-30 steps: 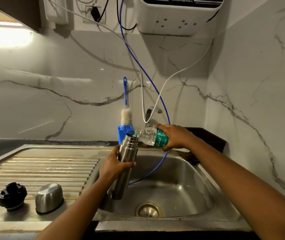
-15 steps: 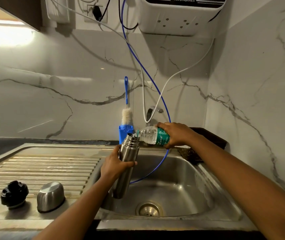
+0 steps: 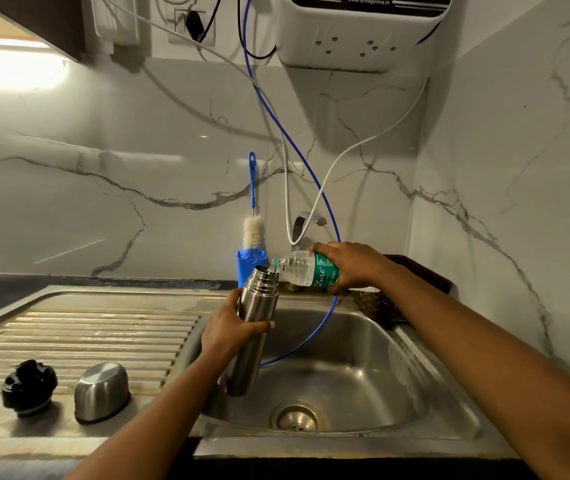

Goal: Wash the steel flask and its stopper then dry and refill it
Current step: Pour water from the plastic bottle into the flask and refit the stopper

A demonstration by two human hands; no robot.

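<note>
The left hand [image 3: 231, 329] gripped the flask [image 3: 260, 301] round its middle, fingers and thumb curled about the steel body. The flask was held tilted at the left side of the sink [image 3: 363, 375], mouth open and uppermost, lower end down inside the sink. The right hand [image 3: 349, 265] gripped a plastic bottle [image 3: 302, 270] by its green label, fingers wrapped round it, above the rear of the sink. The bottle lay nearly level, its neck at the rim of the flask mouth.

The black stopper [image 3: 29, 388] and the steel cap [image 3: 101, 391] stood near each other, not touching, on the ribbed drainboard [image 3: 86, 330] left of the sink. A brush [image 3: 252, 230] stood in a blue holder [image 3: 245, 268] behind the sink's rear left corner. The tap [image 3: 306, 223] rose behind the sink, and a blue tube [image 3: 290, 140] hung down into it.
</note>
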